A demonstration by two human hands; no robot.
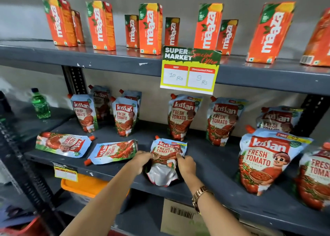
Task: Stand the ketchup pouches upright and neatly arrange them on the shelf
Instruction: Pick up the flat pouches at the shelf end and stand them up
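Nearest the camera, both hands are on one pouch [167, 161] at the front of the shelf [110, 171]. The left hand [141, 161] pinches its left side and the right hand [185, 165] its right side, fingers closed on the film about mid-height. The pouch lies tipped back, its silver base gusset facing the camera and hanging just past the shelf lip, its spout pointing toward the back wall. So the pouch sits between the two hands, with the heavy bottom below the grip and the printed face above it.

I judge it soft and floppy: thin glossy film, a sloshy, fairly weighty fill, likely slick under the fingers. Holding both side seams low, near the gusset, should let the base be spread flat so it stands; a grip near the spout would let the belly sag.

To the left, two fallen pouches lie flat: the middle pouch [114, 151] just beside the left hand, and the left pouch [62, 144] further along. To the right, a big pouch [264, 162] stands near the front edge.

Further back, four upright pouches form a row, the nearest to the hands being the back pouch [183, 117].
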